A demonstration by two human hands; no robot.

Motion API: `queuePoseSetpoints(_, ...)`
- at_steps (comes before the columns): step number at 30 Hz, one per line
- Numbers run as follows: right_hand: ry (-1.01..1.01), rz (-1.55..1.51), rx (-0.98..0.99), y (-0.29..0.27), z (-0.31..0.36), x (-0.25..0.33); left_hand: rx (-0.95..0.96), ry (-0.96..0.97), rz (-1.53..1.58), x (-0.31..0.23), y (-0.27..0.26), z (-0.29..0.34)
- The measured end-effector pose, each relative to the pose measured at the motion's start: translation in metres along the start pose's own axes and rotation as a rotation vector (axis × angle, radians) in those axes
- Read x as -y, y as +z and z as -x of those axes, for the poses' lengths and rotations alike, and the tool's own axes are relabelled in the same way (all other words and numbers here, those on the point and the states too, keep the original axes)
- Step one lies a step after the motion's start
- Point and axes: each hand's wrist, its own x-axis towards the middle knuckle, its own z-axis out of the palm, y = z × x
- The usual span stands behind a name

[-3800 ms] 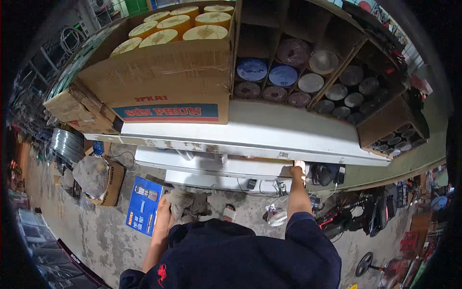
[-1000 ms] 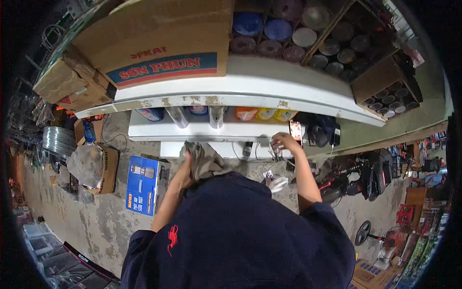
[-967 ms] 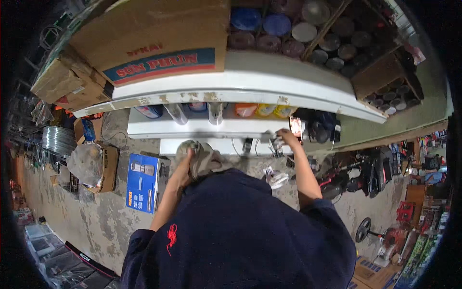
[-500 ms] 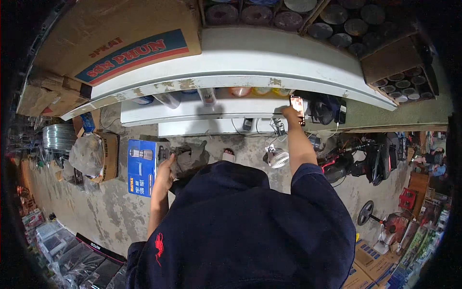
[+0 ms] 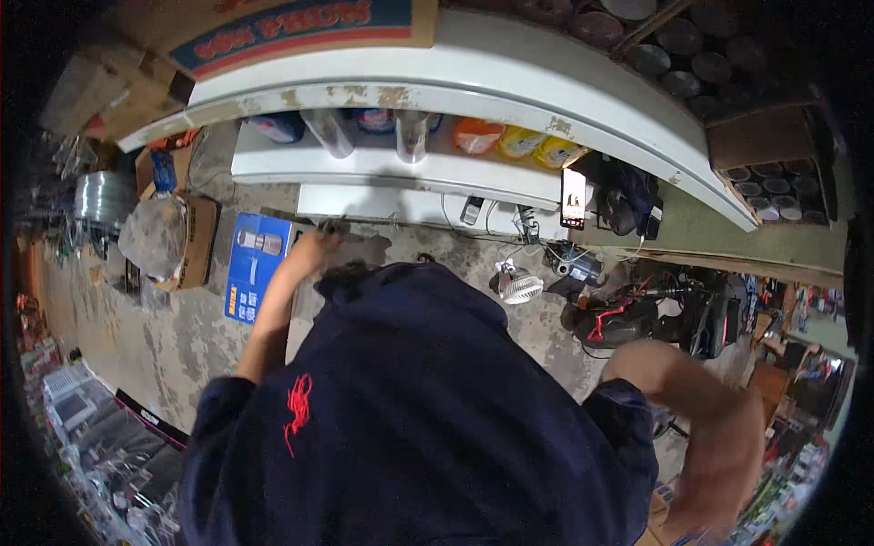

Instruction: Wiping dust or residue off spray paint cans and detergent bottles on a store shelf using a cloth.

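Note:
My left hand (image 5: 312,250) is beyond the right edge of a blue box (image 5: 244,296) with a grinder picture on it. Its fingers look closed near a small dark shape, too unclear to name. Far to the right, my right arm is bent and swung out, and its hand (image 5: 708,517) is smeared by motion at the lower edge. A phone (image 5: 573,198) with a lit screen leans at the right end of the white shelf (image 5: 455,187), with neither hand touching it.
Yellow and orange packs (image 5: 519,143) and clear cylinders (image 5: 411,136) stand under the upper shelf. On the floor are a small white fan (image 5: 522,288), a motorbike (image 5: 628,314) and an open carton (image 5: 196,241). A large cardboard box (image 5: 364,38) sits on top, left of centre.
My right hand has left the phone and swung back down to the right. The phone stays at the shelf. My left hand has moved forward, and the view has shifted.

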Motion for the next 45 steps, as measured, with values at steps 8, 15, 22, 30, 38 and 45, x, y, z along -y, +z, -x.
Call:
queuePoseSetpoints(8,-0.833,0.361,-0.096,-0.013,-0.028,0.163,-0.078,0.027,0.19,-0.006,-0.003,0.012)
queuePoseSetpoints(15,-1.151,0.897,-0.315,0.041,-0.121,0.132,-0.019,0.2,0.005,-0.026,0.008,-0.033)
queuePoseSetpoints(22,-1.616,0.781,-0.815,0.043,-0.162,0.101,0.007,0.106,0.005,-0.034,-0.002,-0.023)
queuePoseSetpoints(30,-1.164,0.663,-0.389,0.051,-0.13,0.098,-0.046,0.093,0.146,-0.026,0.006,-0.029)
queuePoseSetpoints(38,-1.112,0.96,-0.379,0.049,-0.123,0.1,-0.061,0.311,0.161,-0.005,0.019,-0.065)
queuePoseSetpoints(45,-1.034,0.77,-0.468,0.058,-0.103,0.096,-0.045,0.097,0.139,-0.027,-0.003,-0.023)
